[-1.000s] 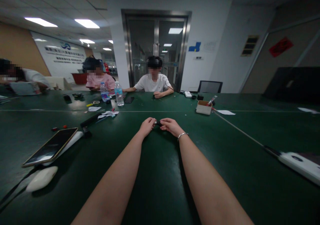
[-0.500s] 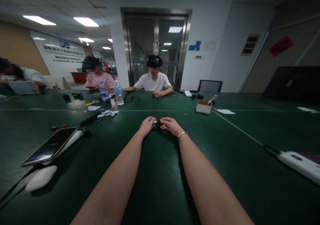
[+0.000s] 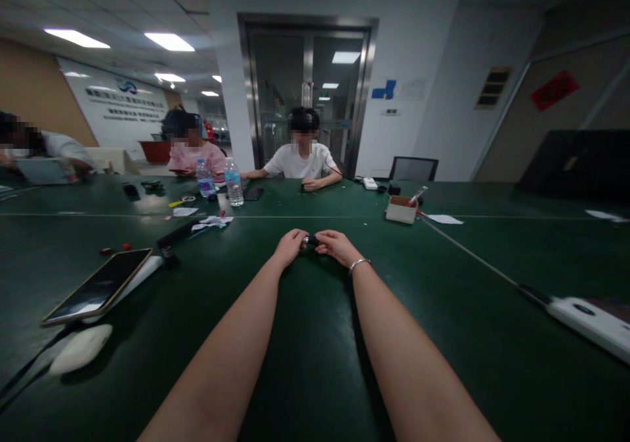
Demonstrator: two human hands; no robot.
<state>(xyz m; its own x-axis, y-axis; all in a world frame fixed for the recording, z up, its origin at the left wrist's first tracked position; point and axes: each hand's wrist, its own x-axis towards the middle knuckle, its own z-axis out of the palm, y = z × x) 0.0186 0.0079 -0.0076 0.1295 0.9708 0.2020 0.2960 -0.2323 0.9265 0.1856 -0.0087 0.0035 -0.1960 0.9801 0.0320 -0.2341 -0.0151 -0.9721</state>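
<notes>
Out over the green table (image 3: 315,337), both arms reach forward and the hands meet at one small black-and-silver object (image 3: 310,240). It looks like a short tube, lying crosswise between the fingertips; its exact kind cannot be made out. My left hand (image 3: 290,246) pinches its left, silvery end. At the darker right end, the fingers of my right hand (image 3: 337,246) are closed on it, and a silver bracelet (image 3: 359,266) circles that wrist. Fingers cover both ends of the object.
To the left lie a phone (image 3: 98,286), a white mouse-shaped item (image 3: 81,350) and a small dark cylinder (image 3: 170,257). Water bottles (image 3: 233,183), crumpled paper (image 3: 214,221) and a small box (image 3: 401,210) stand farther off. A white device (image 3: 590,324) with a cable lies right. People sit opposite.
The black-and-silver object appears slightly turned between the fingers, its dark part showing a bit differently. Both hands stay in nearly the same place.
</notes>
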